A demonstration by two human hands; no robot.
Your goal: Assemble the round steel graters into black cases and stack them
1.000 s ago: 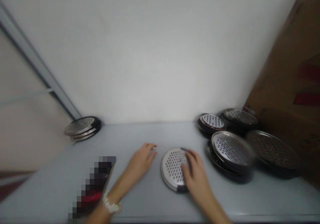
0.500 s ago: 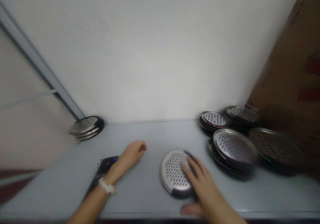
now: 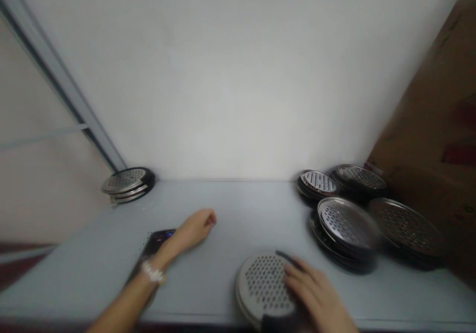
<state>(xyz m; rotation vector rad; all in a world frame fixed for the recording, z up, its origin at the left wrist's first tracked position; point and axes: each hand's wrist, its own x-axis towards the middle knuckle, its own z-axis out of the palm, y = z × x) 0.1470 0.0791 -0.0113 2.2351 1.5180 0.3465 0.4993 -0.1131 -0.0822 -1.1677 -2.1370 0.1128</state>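
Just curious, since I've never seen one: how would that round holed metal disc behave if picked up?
The perforated metal disc looks stiff, probably, since it lies flat under the right hand. Its many holes suggest it is fairly light for its size. Being round, it might roll if stood on edge.

A pale gray table [image 3: 230, 204] is holding many round metal graters. A small pile [image 3: 126, 181] is sitting in the back left corner. On the right, a little pile [image 3: 318, 183], a back pile [image 3: 360, 176], a front pile [image 3: 344, 226] and a wide pile [image 3: 407, 229] are sitting close together. One grater [image 3: 266, 288] is lying at the front edge, and a dark phone [image 3: 158, 241] is lying to the left of it.
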